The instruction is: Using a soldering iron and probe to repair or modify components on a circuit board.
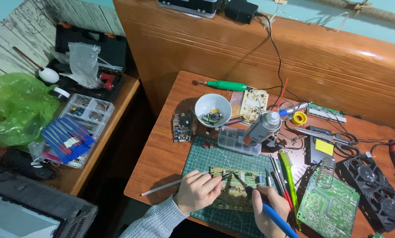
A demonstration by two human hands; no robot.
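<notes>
Centrally, grey spray can (261, 128) behind green board (237, 178), seemingly.

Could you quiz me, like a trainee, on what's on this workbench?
1. True or false: the right hand holds a blue-handled soldering iron with its tip at the circuit board.
2. What does the left hand hold?
A. scissors
B. tweezers
C. a spray can
3. Fill in: the board lies on a green cutting ____.

Key: 1 true. 2 B; the tweezers' points meet the board. 3 mat.
</notes>
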